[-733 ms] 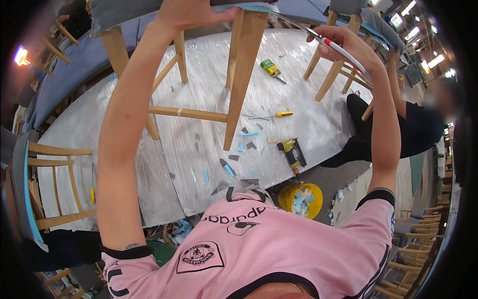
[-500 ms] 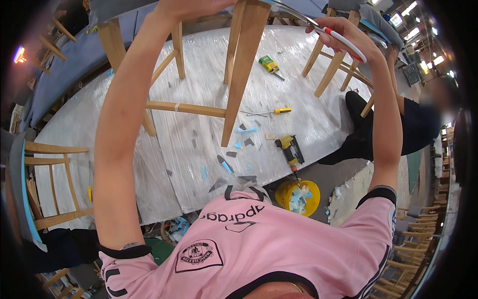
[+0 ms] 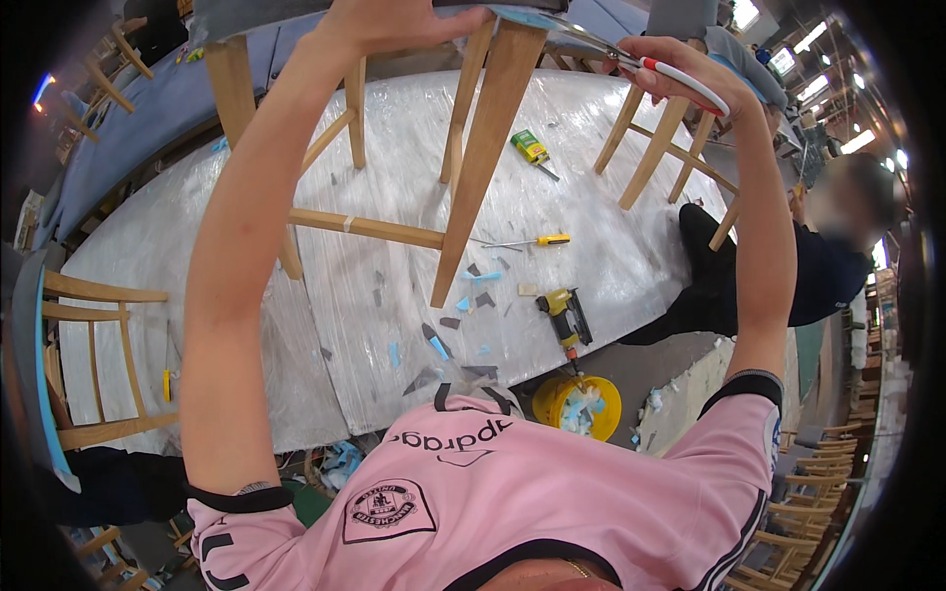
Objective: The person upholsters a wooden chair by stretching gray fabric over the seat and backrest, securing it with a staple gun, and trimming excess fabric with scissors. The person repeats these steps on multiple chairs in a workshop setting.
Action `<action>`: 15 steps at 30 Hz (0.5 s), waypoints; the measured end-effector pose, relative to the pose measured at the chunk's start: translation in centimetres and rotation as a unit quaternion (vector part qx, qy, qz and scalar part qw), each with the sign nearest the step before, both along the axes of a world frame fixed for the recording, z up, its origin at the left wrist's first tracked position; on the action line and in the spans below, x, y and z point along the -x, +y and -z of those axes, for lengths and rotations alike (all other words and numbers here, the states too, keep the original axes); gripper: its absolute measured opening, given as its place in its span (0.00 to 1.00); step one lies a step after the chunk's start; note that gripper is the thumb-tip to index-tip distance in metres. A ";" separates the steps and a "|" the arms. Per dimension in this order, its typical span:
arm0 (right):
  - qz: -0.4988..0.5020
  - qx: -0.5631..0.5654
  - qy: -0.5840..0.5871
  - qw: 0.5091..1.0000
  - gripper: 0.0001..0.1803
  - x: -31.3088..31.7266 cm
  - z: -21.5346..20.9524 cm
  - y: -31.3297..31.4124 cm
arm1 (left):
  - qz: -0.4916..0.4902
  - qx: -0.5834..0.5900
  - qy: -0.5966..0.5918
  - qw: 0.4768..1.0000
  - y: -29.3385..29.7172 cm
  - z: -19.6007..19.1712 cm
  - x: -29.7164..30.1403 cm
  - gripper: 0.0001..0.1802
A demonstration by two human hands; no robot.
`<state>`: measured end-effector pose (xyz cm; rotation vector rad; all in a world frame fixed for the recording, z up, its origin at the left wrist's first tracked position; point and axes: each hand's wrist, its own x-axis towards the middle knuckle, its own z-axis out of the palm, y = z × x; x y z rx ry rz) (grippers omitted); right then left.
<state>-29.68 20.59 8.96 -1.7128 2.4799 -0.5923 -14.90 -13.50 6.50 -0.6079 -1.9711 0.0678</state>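
Observation:
A wooden chair (image 3: 490, 163) with a grey seat stands in front of me. Against the near edge of that seat lies my left hand (image 3: 389, 25), closed on its grey covering. The thumb reaches right, toward a blue strip (image 3: 522, 17) at the seat's corner; the other fingers are mostly cut off by the top edge. My right hand (image 3: 680, 64) is closed around scissors (image 3: 687, 83) with a red and white handle. Their metal blades point left to the blue strip above the chair's front leg. Whether the blades touch the material cannot be made out.
On the plastic-wrapped table (image 3: 394, 286) lie a yellow-handled screwdriver (image 3: 552, 239), a green and yellow box (image 3: 529, 148), a staple gun (image 3: 565, 317) and grey and blue scraps. A yellow bucket (image 3: 613, 409) holds scraps. At right, a person (image 3: 808, 266) is beside another chair (image 3: 655, 148).
The whole view has shifted slightly, so chair and hands appear a little lower. Both hands keep their grip near the seat's corner. The person at right has raised their head.

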 end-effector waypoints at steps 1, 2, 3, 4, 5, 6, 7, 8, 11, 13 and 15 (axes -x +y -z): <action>0.003 -0.019 -0.013 1.000 0.44 -0.1 -0.4 -0.4 | -0.006 0.003 -0.003 1.000 -0.1 0.0 -0.1 0.45; 0.006 -0.037 -0.025 0.999 0.44 -0.5 -1.0 -0.8 | -0.011 0.006 -0.007 1.000 -0.1 0.0 -0.3 0.45; 0.009 -0.056 -0.038 0.998 0.44 -0.7 -1.4 -1.2 | -0.017 0.009 -0.010 1.000 -0.2 0.0 -0.4 0.46; 0.012 -0.056 -0.036 0.998 0.44 -0.8 -1.5 -1.1 | -0.013 0.013 -0.006 1.000 -0.1 -0.1 -0.3 0.46; 0.014 -0.057 -0.034 0.998 0.44 -0.8 -1.6 -1.1 | -0.010 0.017 -0.003 1.000 -0.2 -0.2 -0.3 0.45; 0.017 -0.057 -0.033 0.998 0.44 -0.9 -1.7 -1.1 | -0.007 0.021 0.001 1.000 -0.2 -0.2 -0.2 0.45; 0.022 -0.081 -0.037 0.996 0.43 -1.0 -2.0 -1.3 | -0.006 0.017 0.002 1.000 -0.3 -0.2 -0.1 0.44; 0.027 -0.105 -0.042 0.993 0.42 -1.1 -2.5 -1.5 | -0.006 0.012 0.003 1.000 -0.4 -0.1 0.1 0.43; 0.025 -0.128 -0.033 0.991 0.43 -1.3 -2.8 -1.8 | -0.002 0.001 -0.001 1.000 -0.2 -0.2 0.1 0.41; 0.026 -0.125 -0.027 0.991 0.43 -1.2 -2.5 -1.7 | 0.001 -0.003 -0.003 1.000 -0.2 -0.2 0.2 0.40; 0.034 -0.120 -0.025 0.992 0.43 -1.0 -2.2 -1.2 | 0.002 -0.004 0.000 1.000 -0.2 -0.1 0.4 0.40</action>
